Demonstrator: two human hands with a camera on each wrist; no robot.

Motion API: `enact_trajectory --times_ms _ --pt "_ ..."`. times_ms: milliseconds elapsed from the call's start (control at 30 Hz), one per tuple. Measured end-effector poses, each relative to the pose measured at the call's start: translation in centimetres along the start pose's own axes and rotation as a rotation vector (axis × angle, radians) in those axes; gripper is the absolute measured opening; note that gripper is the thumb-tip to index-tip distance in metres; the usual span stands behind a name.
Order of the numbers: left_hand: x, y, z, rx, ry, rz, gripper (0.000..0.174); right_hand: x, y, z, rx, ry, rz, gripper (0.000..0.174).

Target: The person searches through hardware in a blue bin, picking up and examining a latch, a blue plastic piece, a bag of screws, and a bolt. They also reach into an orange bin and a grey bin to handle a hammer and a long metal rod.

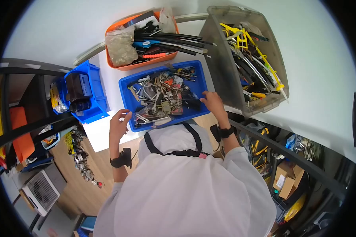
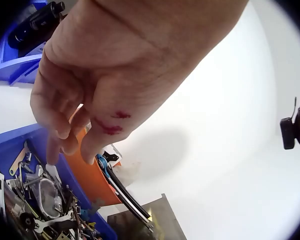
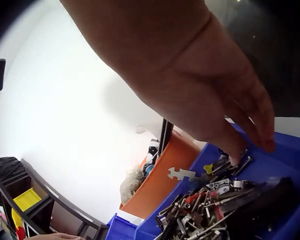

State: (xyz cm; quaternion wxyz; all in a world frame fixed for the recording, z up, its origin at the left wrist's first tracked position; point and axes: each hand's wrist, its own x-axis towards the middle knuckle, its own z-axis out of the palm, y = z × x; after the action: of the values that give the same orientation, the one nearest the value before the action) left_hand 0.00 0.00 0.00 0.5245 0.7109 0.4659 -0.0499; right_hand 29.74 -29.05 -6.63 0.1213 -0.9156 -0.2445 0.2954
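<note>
A blue tray full of loose metal tools, keys and small hardware lies in front of the person. At its left edge hovers the left hand, fingers loosely bent with nothing between them; the left wrist view shows this hand above the tray's rim. The right hand is at the tray's right edge, its fingers reaching just over the rim. In the right wrist view the right hand has relaxed fingers over the tray and holds nothing visible. Whether either hand touches the rim, I cannot tell.
Behind the tray stands an orange bin with black tubes and a plastic bag. A large grey bin of tools is at the right. Blue stacking bins stand left. Dark shelf rails run along both sides.
</note>
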Motion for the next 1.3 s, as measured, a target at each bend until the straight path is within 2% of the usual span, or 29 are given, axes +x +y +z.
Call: enact_trajectory --times_ms 67,100,167,200,267,467,600,767,967,1167,1300 --pt "1.1 -0.2 -0.8 0.002 0.028 0.030 0.038 1.5 0.0 1.3 0.010 0.068 -0.082 0.043" --pt "-2.4 -1.0 0.9 -0.005 -0.017 -0.017 0.038 -2.1 2.7 2.1 -0.008 0.020 -0.042 0.043" --pt "-2.0 -0.9 0.6 -0.007 0.016 -0.006 0.038 -0.7 3.0 4.0 -0.030 0.083 -0.222 0.034" --pt "-1.8 -0.9 0.2 0.006 0.028 0.009 0.037 0.2 2.7 5.1 -0.024 0.096 -0.227 0.034" --pt "-2.2 -1.0 0.1 0.007 0.027 0.006 0.037 0.6 2.3 6.9 -0.166 0.020 -0.275 0.041" --pt "-3.2 -1.8 -0.2 -0.009 0.036 0.010 0.038 1.3 1.5 7.5 -0.184 0.077 -0.198 0.037" --pt "-3.5 -2.6 -0.1 -0.029 0.020 -0.008 0.039 1.8 3.0 8.0 -0.188 0.111 -0.232 0.034" --pt "-3.8 -2.8 0.0 -0.029 0.015 -0.013 0.039 1.5 3.9 8.3 -0.222 -0.007 -0.144 0.035" --pt "-3.7 -2.4 0.0 -0.034 0.016 0.001 0.039 0.9 3.6 6.9 -0.038 -0.057 -0.073 0.044" --pt "-3.4 -2.4 -0.2 -0.020 0.008 0.012 0.040 1.4 4.8 8.0 -0.012 -0.074 -0.077 0.046" --pt "-3.3 -2.4 -0.2 -0.012 0.008 0.008 0.038 0.0 2.3 5.1 0.067 -0.120 0.000 0.046"
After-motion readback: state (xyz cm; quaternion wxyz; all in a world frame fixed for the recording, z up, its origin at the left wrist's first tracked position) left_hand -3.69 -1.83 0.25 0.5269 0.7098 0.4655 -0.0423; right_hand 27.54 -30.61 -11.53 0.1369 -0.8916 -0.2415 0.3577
